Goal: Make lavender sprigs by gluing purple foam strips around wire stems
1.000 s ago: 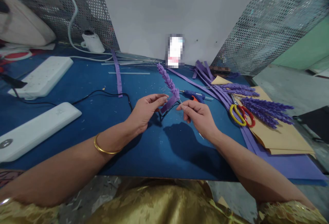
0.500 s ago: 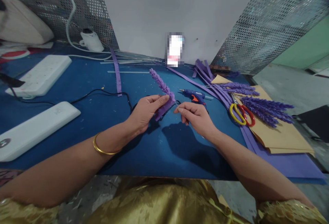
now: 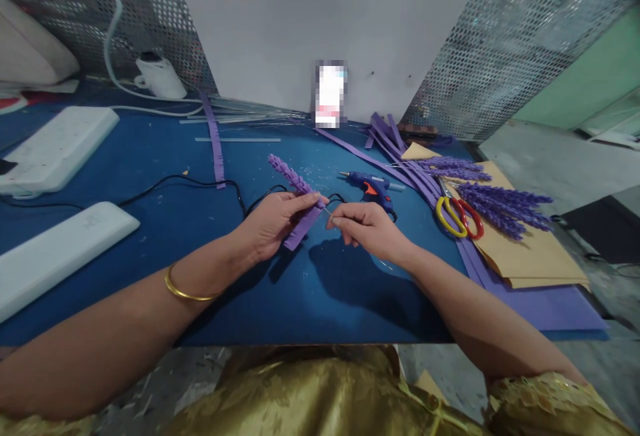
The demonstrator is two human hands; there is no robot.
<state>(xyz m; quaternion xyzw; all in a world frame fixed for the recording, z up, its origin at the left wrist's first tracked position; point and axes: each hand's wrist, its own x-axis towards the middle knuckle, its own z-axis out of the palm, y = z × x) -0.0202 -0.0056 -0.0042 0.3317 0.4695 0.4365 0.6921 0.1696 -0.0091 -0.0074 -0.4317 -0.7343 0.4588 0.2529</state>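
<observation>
My left hand [image 3: 277, 223] pinches a purple paper lavender flower [image 3: 290, 175] near its lower end, thumb on top. From under the thumb hangs a fringed purple paper strip [image 3: 303, 228], its loose end pointing down over the table. A thin wire stem [image 3: 327, 210] runs from the flower into the fingers of my right hand [image 3: 361, 228], which are closed on it. Its far end shows below the right wrist. Just beyond the right hand lies a blue glue gun [image 3: 373, 188] with an orange trigger.
Scissors [image 3: 457, 216] with yellow and red handles, finished lavender stems [image 3: 500, 203], brown paper [image 3: 535, 256] and purple strips [image 3: 400, 149] lie right. A power strip [image 3: 57, 146] and a white oblong device [image 3: 65, 249] are left. A phone [image 3: 330, 93] leans at the back.
The flower has tilted further to the left and sits a little lower, with more of the fringed strip showing below my left thumb. Both hands keep their grip; the view has shifted slightly.
</observation>
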